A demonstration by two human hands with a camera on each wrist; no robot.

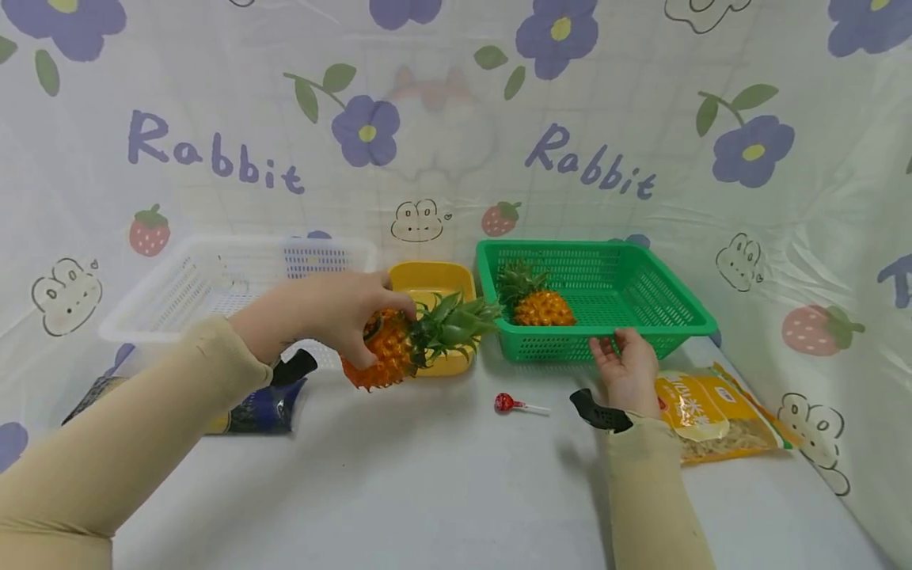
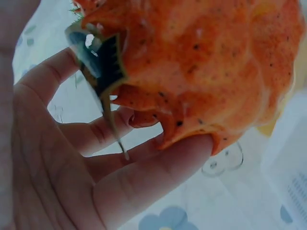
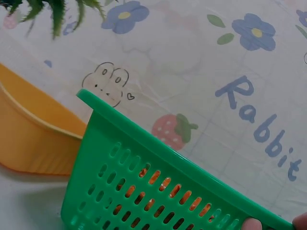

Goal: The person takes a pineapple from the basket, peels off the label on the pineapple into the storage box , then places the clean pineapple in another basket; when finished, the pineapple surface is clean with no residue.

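Note:
My left hand grips a small orange pineapple by its body, above the table in front of the yellow bin. Its green crown points right, towards the green basket. In the left wrist view a dark label with a pale edge hangs on the pineapple, and the thumb presses its spiky skin. My right hand pinches the basket's front rim, fingertips showing at the edge in the right wrist view. Inside the basket, at its left end, lies another pineapple.
Behind my left arm stands a white basket, with a dark blue package before it. A red lollipop lies on the table between my hands. An orange-yellow food bag sits right of my right hand. Patterned cloth hangs behind.

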